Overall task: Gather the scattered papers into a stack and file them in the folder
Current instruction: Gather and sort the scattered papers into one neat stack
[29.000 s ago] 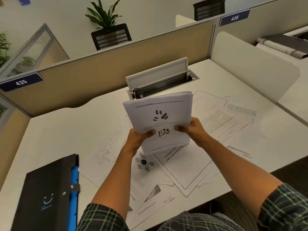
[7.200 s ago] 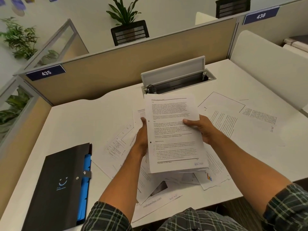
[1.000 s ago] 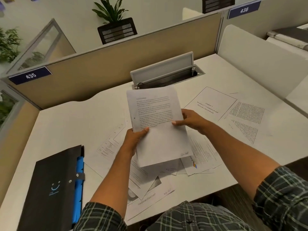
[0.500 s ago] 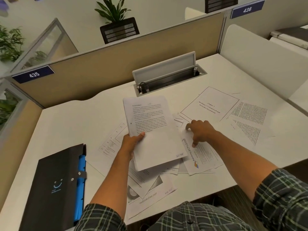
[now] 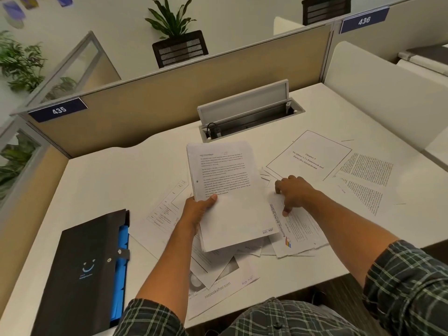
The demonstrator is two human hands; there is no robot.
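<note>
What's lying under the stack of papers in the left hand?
Under the stack held by the left hand, loose sheets overlap on the desk. How many sheets, and most of their print, stay covered.

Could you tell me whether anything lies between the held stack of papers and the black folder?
Nothing visible does: bare white desk separates the stack of white printed papers in the left hand from the closed black folder.

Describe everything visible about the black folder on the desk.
The flat black rectangular folder lies closed at the near left of the white desk, its long side running away from the viewer. A pale blue smile mark shows on its cover. Bright blue dividers stick out along its right edge, crossed by a short black strap with a snap. Neither hand touches it.
</note>
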